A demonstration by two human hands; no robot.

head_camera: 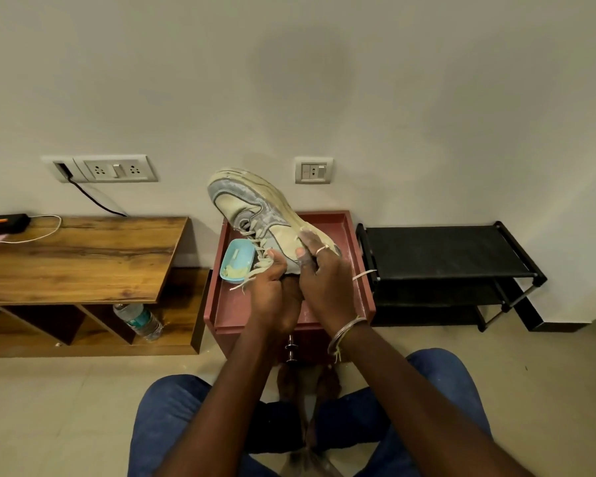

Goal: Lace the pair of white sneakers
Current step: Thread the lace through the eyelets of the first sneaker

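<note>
While right hand grips sneaker at heel | left hand pinches lace

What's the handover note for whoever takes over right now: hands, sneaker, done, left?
Left hand: pinches the lace by the sneaker's collar.
Right hand: grips the sneaker at its heel end, held toe-up above the red table.
Done: lace runs through several eyelets; ends hang loose.
Left: probably the top eyelets and tightening. The second sneaker is not in view.
Blue dish sits on the table beside the hands.
</note>
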